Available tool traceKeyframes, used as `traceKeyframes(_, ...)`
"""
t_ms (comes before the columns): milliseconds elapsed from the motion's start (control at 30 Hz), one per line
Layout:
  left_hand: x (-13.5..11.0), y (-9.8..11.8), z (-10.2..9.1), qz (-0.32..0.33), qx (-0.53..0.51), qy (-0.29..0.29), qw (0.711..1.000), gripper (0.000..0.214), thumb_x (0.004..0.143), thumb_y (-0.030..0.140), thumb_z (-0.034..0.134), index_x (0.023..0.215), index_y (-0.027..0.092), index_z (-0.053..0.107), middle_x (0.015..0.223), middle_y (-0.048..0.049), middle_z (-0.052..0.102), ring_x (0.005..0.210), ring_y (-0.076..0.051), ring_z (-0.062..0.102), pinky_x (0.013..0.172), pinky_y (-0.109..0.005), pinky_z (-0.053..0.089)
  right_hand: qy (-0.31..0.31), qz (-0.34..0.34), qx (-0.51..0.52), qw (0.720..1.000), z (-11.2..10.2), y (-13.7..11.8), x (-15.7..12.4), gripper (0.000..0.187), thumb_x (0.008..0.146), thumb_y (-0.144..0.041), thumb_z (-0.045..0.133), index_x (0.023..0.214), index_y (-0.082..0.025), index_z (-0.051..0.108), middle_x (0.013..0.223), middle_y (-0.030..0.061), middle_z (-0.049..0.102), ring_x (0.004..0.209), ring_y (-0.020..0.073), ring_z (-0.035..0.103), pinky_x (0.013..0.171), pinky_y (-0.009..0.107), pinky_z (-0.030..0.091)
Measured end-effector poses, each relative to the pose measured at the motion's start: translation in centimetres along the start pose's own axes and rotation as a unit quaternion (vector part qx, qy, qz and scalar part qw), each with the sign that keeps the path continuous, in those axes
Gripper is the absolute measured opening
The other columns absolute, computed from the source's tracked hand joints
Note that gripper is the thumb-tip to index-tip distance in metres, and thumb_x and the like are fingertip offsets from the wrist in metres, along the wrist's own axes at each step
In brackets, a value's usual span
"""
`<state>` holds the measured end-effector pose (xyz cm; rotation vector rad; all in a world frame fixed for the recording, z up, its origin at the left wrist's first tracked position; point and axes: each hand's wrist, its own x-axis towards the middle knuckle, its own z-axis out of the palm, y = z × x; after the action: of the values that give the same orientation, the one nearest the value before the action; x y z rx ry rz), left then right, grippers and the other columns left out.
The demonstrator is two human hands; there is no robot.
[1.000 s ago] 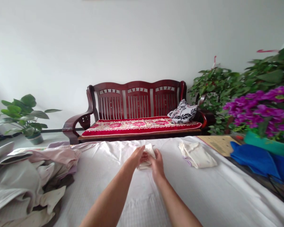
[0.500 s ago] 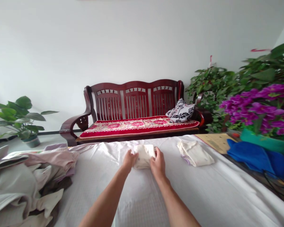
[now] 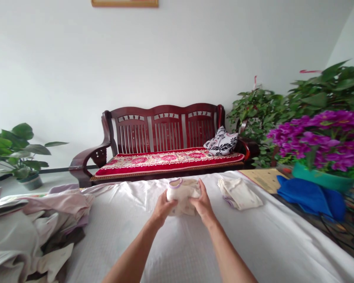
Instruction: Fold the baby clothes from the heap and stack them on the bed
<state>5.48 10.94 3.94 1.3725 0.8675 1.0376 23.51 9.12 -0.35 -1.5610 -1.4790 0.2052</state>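
Between my two hands is a small cream shirt (image 3: pixel 183 193), folded, with a purple-edged neckline at its top left. My left hand (image 3: pixel 163 206) grips its left side, thumb on the front. My right hand (image 3: pixel 203 201) holds the right side, its thumb pressed on the front and its fingers partly hidden behind. The shirt's lower part is at or just above the white cloth (image 3: pixel 120 232); I cannot tell whether it touches. Off to the right lies another folded cream garment (image 3: pixel 240 193) with a purple edge.
A heap of grey, pink and brown clothes (image 3: pixel 20 236) covers the table's left end. At right are a blue cloth (image 3: pixel 312 196), a cardboard sheet (image 3: pixel 262 179), a cable and purple flowers (image 3: pixel 321 137) in a teal pot. Beyond stands a wooden bench (image 3: pixel 165 129).
The folded shirt has been tipped up, so its purple neckline now shows. My hands have closed in on its sides with thumbs in front. The camera view has tilted slightly upward.
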Motion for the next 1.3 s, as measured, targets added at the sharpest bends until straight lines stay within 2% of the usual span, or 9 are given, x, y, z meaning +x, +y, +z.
traceKeyframes(167,-2.0,1.6,-0.6,0.072,0.087,-0.041,0.993,0.046,0.062,0.026,0.066,0.108,0.016,0.069,0.099,-0.0058,0.074,0.095,-0.028,0.065,0.082,-0.031,0.052,-0.047,-0.058,0.075,0.994,-6.5,-4.3,0.7,0.100,0.068,-0.025,0.070,0.158,-0.025,0.025,0.159,0.0123,0.037,0.142,0.0296,0.039,0.112,0.045,0.039)
traceKeyframes(267,-3.3,2.2,-0.6,0.084,0.100,-0.072,0.989,0.040,0.067,0.029,0.067,0.105,0.017,0.070,0.099,-0.0070,0.074,0.096,-0.029,0.065,0.083,-0.032,0.053,-0.133,-0.111,0.025,0.984,-8.7,-6.6,0.0,0.096,0.063,-0.024,0.077,0.152,-0.027,0.040,0.142,0.0110,0.058,0.125,0.0295,0.056,0.103,0.043,0.045)
traceKeyframes(400,-4.8,1.8,-0.5,0.086,0.112,-0.067,0.988,0.040,0.071,0.035,0.069,0.107,0.018,0.068,0.097,-0.0071,0.073,0.094,-0.028,0.067,0.083,-0.033,0.054,-0.197,-0.081,0.038,0.976,-9.0,-7.7,-2.2,0.039,0.072,-0.021,0.070,0.111,-0.026,0.071,0.100,0.0005,0.075,0.086,0.0196,0.068,0.077,0.027,0.049)
traceKeyframes(500,-6.2,0.8,-1.0,0.103,0.139,-0.060,0.983,0.047,0.074,0.039,0.070,0.117,0.020,0.063,0.110,-0.0087,0.073,0.101,-0.027,0.068,0.089,-0.035,0.054,-0.195,-0.041,0.021,0.980,-10.1,-7.3,-3.3,0.010,0.074,-0.020,0.066,0.083,-0.021,0.072,0.081,-0.0011,0.072,0.075,0.0177,0.065,0.066,0.024,0.044)
traceKeyframes(667,-9.3,-2.3,-4.1,0.101,0.270,-0.005,0.957,0.049,0.080,0.035,0.065,0.128,0.027,0.058,0.121,-0.0075,0.071,0.113,-0.025,0.067,0.101,-0.040,0.051,-0.003,-0.024,-0.152,0.988,-17.2,-5.4,-1.1,0.026,0.079,-0.020,0.059,0.100,-0.025,0.074,0.096,0.0040,0.070,0.091,0.0217,0.063,0.075,0.027,0.045)
traceKeyframes(800,-11.3,-4.5,-6.6,0.083,0.341,-0.007,0.936,0.044,0.078,0.025,0.060,0.122,0.031,0.064,0.119,-0.0041,0.073,0.112,-0.025,0.067,0.102,-0.040,0.052,0.170,-0.025,-0.375,0.911,-21.8,-2.1,1.5,0.036,0.087,-0.021,0.053,0.118,-0.026,0.071,0.104,0.0092,0.064,0.095,0.0251,0.057,0.076,0.033,0.041)
traceKeyframes(867,-11.8,-4.9,-7.0,0.073,0.371,-0.021,0.926,0.044,0.076,0.021,0.059,0.117,0.031,0.068,0.118,-0.0034,0.073,0.113,-0.025,0.067,0.102,-0.038,0.052,0.174,-0.026,-0.447,0.877,-21.7,0.3,1.9,0.040,0.088,-0.019,0.052,0.125,-0.023,0.067,0.106,0.0114,0.062,0.096,0.0264,0.055,0.077,0.035,0.040)
traceKeyframes(1067,-12.5,-4.6,-6.7,0.104,0.433,-0.074,0.892,0.036,0.080,0.019,0.058,0.111,0.031,0.072,0.119,-0.0051,0.072,0.113,-0.026,0.064,0.103,-0.038,0.050,-0.008,-0.011,-0.543,0.840,-16.8,6.6,0.1,0.040,0.089,-0.009,0.047,0.123,-0.016,0.066,0.106,0.0144,0.063,0.098,0.0273,0.055,0.077,0.037,0.040)
traceKeyframes(1300,-12.6,-5.1,-7.0,0.182,0.468,-0.080,0.861,0.027,0.086,0.018,0.056,0.105,0.028,0.072,0.119,-0.0058,0.071,0.110,-0.024,0.066,0.098,-0.037,0.055,0.003,-0.016,-0.558,0.829,-16.3,5.6,0.9,0.037,0.094,-0.010,0.042,0.118,-0.021,0.069,0.108,0.0128,0.063,0.103,0.0270,0.054,0.076,0.034,0.042)
